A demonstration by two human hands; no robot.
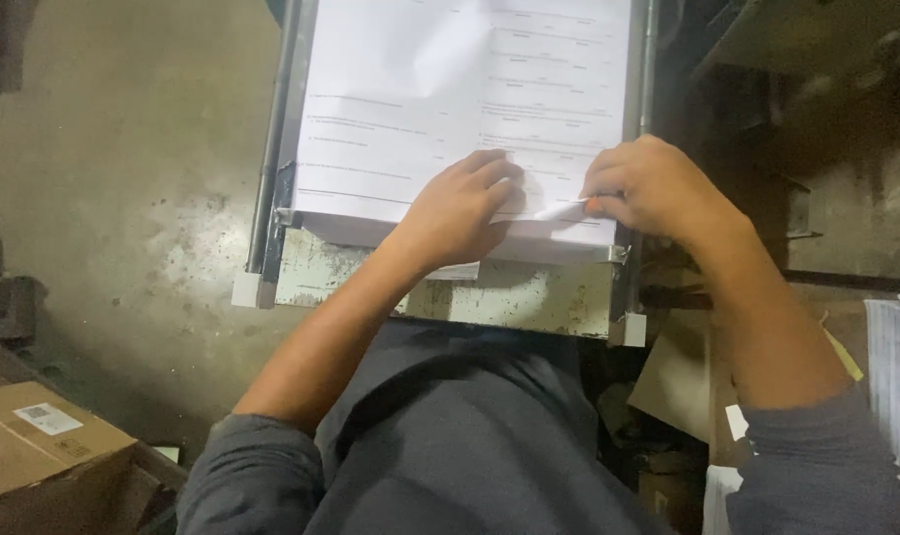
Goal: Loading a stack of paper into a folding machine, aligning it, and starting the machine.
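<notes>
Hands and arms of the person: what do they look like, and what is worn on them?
Both hands, left and right, are bare: no gloves, rings or watch visible. The forearms are bare too. Grey sleeves are pushed up near the elbows and match the grey top.

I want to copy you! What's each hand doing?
Left hand: open, pressing flat on the paper stack.
Right hand: closed, pinching a sheet corner.

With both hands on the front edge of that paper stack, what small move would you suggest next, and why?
Probably lift the pinched corner a little higher. The right hand pinches a raised sheet corner at the front edge of the stack, while the left hand presses flat beside it, so the sheet looks only just separated.
</notes>
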